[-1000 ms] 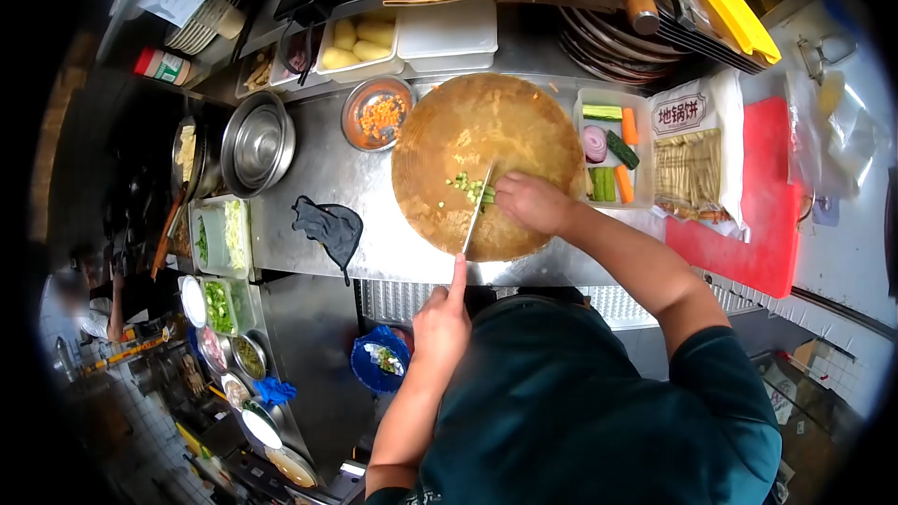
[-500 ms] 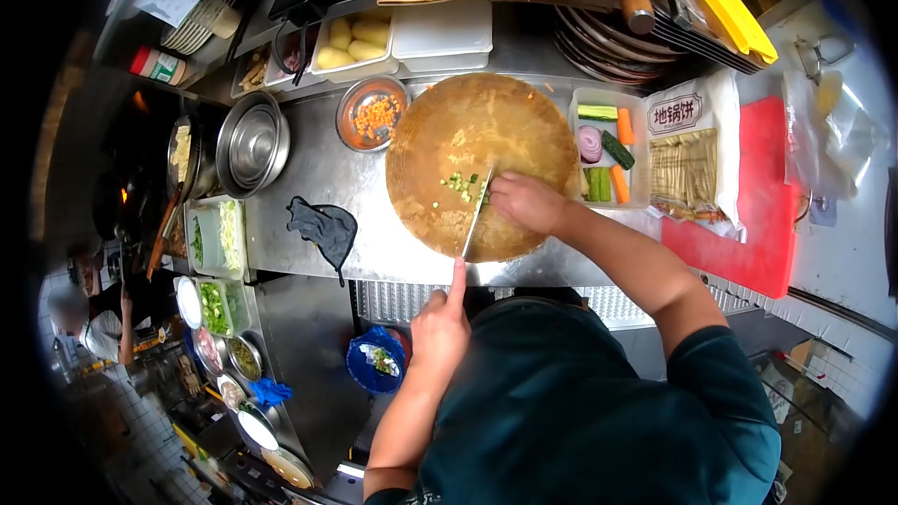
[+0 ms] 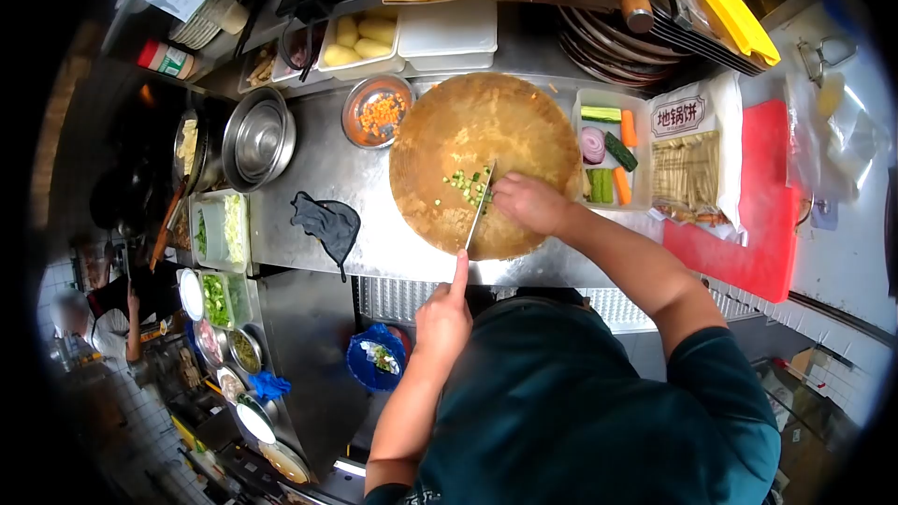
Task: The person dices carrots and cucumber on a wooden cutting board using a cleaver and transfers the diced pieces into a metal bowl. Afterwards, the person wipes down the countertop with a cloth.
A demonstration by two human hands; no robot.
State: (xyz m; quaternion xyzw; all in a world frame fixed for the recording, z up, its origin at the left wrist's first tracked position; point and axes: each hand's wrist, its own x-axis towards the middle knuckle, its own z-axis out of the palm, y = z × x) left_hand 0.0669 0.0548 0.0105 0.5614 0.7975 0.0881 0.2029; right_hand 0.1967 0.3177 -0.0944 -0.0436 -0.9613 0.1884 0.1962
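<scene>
A knife (image 3: 479, 210), seen nearly edge-on, stands on the round wooden chopping block (image 3: 440, 131). My left hand (image 3: 444, 316) grips its handle near the block's front edge, index finger stretched along toward the blade. On the blade's other side, my right hand (image 3: 531, 203) has its fingertips bent down on a green piece that looks like cucumber; the fingers hide most of it. Small diced green bits (image 3: 460, 184) lie left of the blade.
Beyond the block stands a metal bowl of diced orange bits (image 3: 383, 116). Right of it are a vegetable tray (image 3: 639, 189) and a red board (image 3: 762, 243). A dark cloth (image 3: 325, 226) lies left. Further left, a person (image 3: 108, 327) is partly visible.
The whole view has shifted slightly to the right. Both hands and the knife keep nearly the same place on the block; the green bits beside the blade lie a little differently.
</scene>
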